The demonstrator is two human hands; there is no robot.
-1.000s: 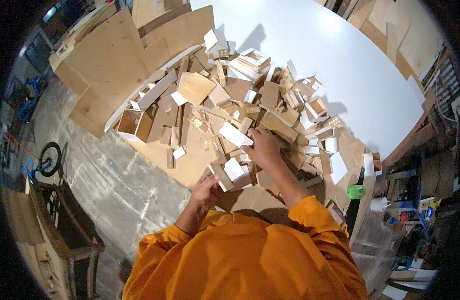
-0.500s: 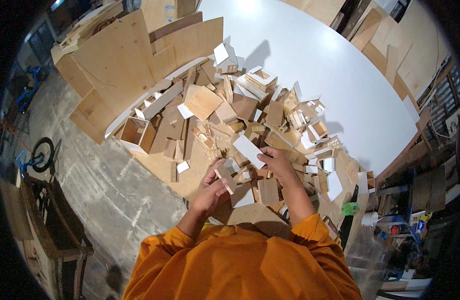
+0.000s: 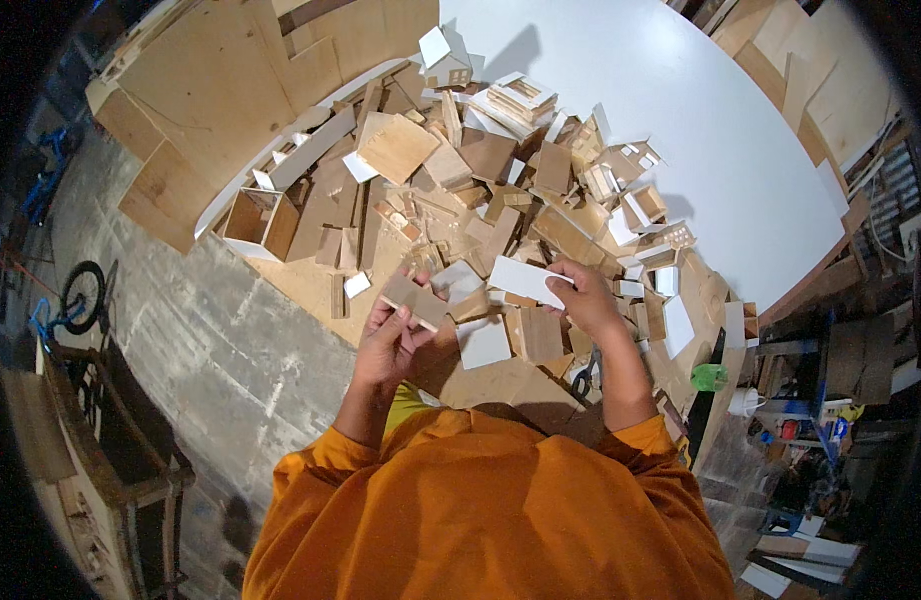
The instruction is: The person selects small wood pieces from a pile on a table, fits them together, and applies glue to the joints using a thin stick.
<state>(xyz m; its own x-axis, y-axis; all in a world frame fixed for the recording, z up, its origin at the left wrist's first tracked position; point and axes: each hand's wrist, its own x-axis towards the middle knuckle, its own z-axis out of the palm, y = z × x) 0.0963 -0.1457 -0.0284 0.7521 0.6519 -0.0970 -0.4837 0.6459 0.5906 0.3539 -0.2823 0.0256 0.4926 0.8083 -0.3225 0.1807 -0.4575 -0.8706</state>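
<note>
Since the earlier frame the two hands have drawn apart, the white board has swung round to lie more level, and the wooden piece has turned to show its broad brown face. The white board (image 3: 526, 280) is in the right hand (image 3: 589, 300), its right end pinched between thumb and fingers, over the near part of the heap. The wooden piece (image 3: 416, 303) sits in the left hand (image 3: 386, 342), gripped with the thumb on its near edge and fingers around the far side, left of the white board and apart from it. Just below, between the hands, lie a white square panel (image 3: 483, 341) and, beside it, a brown block (image 3: 541, 335). Dark scissors (image 3: 584, 382) lie by the right wrist, partly hidden. Beyond the hands spreads a jumble of wood offcuts, with an open box (image 3: 263, 225) at its left end and a toy house (image 3: 445, 62) with a white roof at its far end. A white tabletop (image 3: 641, 100) stretches behind, plywood sheets (image 3: 211, 90) stand at the far left, and a green container (image 3: 710, 377) is at the right. A blue bicycle (image 3: 81, 300) stands on the grey floor (image 3: 211, 340) to the left.
</note>
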